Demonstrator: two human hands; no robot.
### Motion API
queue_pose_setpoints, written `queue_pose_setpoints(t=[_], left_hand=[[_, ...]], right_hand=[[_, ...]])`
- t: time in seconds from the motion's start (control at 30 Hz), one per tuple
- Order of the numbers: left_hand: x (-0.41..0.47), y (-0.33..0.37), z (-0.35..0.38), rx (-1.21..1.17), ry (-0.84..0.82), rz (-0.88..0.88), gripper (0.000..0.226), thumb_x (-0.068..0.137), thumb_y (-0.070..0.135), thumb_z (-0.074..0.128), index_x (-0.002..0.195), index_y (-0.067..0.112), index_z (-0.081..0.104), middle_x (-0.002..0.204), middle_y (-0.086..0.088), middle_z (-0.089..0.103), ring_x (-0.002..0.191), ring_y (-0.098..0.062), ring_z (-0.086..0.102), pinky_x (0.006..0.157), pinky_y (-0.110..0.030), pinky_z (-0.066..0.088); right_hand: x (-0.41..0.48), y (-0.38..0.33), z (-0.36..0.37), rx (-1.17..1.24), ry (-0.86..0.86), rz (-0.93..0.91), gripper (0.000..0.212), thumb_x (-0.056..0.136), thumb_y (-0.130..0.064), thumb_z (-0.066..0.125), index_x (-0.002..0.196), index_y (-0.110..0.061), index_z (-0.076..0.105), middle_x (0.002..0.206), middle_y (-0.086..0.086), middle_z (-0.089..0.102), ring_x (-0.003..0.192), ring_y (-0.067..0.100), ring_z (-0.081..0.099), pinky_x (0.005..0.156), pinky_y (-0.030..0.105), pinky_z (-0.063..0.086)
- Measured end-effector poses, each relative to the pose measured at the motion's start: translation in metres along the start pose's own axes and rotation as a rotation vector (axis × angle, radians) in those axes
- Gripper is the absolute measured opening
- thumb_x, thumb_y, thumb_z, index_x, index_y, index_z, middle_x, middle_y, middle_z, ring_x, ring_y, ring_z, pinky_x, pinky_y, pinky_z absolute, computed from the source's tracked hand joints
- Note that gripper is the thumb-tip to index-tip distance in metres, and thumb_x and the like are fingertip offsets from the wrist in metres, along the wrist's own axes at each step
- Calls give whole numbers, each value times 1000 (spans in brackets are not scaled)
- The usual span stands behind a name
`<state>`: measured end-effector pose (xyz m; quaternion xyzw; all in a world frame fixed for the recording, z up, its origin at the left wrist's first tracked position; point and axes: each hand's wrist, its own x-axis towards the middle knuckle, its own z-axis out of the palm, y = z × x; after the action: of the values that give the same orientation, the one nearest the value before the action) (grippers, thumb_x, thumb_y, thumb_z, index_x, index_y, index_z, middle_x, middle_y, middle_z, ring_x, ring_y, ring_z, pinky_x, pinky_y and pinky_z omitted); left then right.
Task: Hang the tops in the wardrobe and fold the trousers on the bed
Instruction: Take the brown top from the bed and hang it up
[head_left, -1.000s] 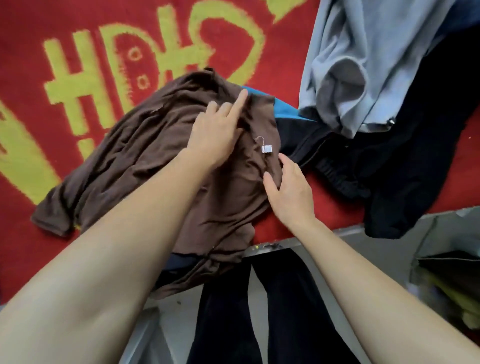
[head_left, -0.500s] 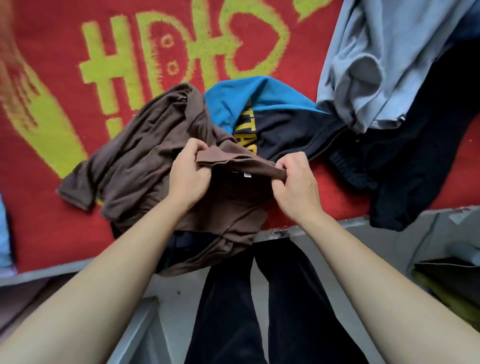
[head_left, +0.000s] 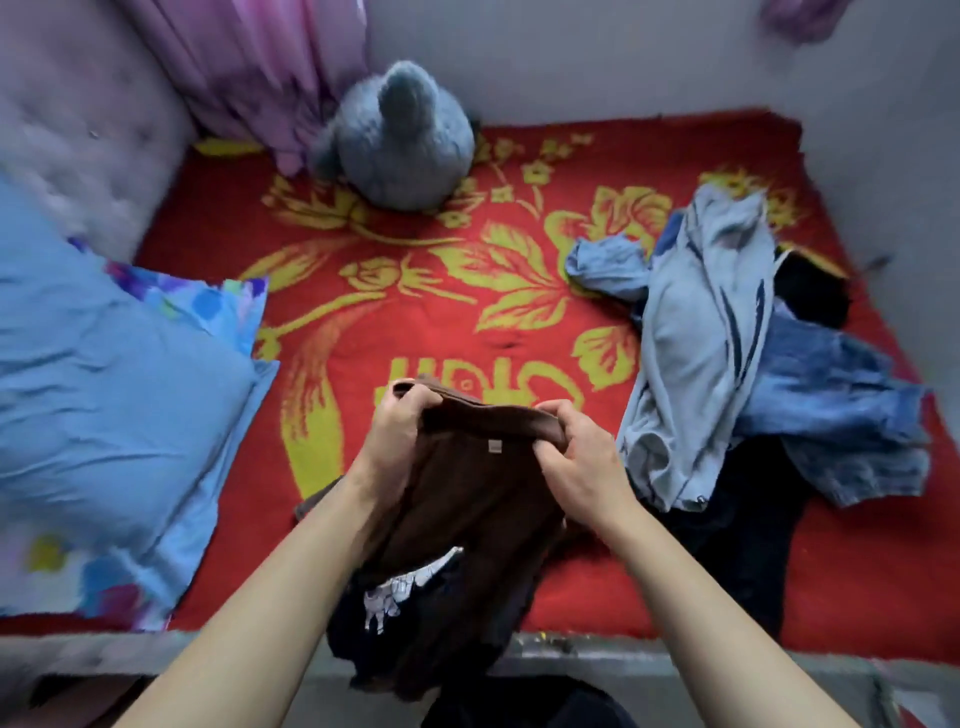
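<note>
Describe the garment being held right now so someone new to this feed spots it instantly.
On the red bed blanket with yellow flowers, look at the near edge. The dark brown cotton top hangs there, gripped at its collar by the left hand and right hand. Unlike the pale blue clothes heaped to its right, it is brown with a white print.

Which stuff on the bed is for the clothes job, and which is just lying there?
For the job:
- brown top, gripped at its neck by the left hand and right hand
- pile of clothes on the right

Just lying about:
- grey soft toy
- blue pillow
- red blanket underneath
</note>
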<state>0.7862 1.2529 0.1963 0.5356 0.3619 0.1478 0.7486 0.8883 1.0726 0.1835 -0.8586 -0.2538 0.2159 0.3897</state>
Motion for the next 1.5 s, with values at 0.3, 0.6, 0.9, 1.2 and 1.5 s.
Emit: queue_pose_setpoints(t=[0.3,0.6,0.9,1.2,1.5], left_hand=[[-111,122,-32,175,288,422,38,86,-16,57,100,18,47,89,-1,64,82,-9,62,73,-18,51],[-229,80,-25,33,686,457,39,77,-6,77,102,16,56,98,-16,72,82,-21,69,81,-36,57],[-362,20,-25,-157,1117,438,27,62,33,87,70,23,64,74,-13,73,64,-21,70,53,-30,55],[-510,-2,-51,-175,1372,516,57,45,40,93,83,11,63,78,-8,74,70,-16,67,61,-31,57],[-728,-72,-98,-179,1427,481,43,63,3,89,96,12,62,87,-13,74,82,-25,73,69,-35,59]], right_hand=[[-22,-135,-60,110,-98,-553,22,92,-53,58,90,-34,69,87,-13,62,92,3,59,80,18,43],[-59,-133,-48,232,-444,-537,11,95,-32,66,86,-32,72,93,-10,65,90,-1,59,82,16,43],[-178,-123,15,73,-1017,-618,50,86,-73,54,75,-24,52,59,-14,55,56,2,50,54,20,40],[-306,-153,54,49,-1102,-815,36,89,-64,59,86,-28,64,77,-11,66,74,3,60,72,27,51],[-516,-168,112,143,-1226,-767,28,101,-26,58,92,0,65,76,14,64,66,12,57,64,33,50]])
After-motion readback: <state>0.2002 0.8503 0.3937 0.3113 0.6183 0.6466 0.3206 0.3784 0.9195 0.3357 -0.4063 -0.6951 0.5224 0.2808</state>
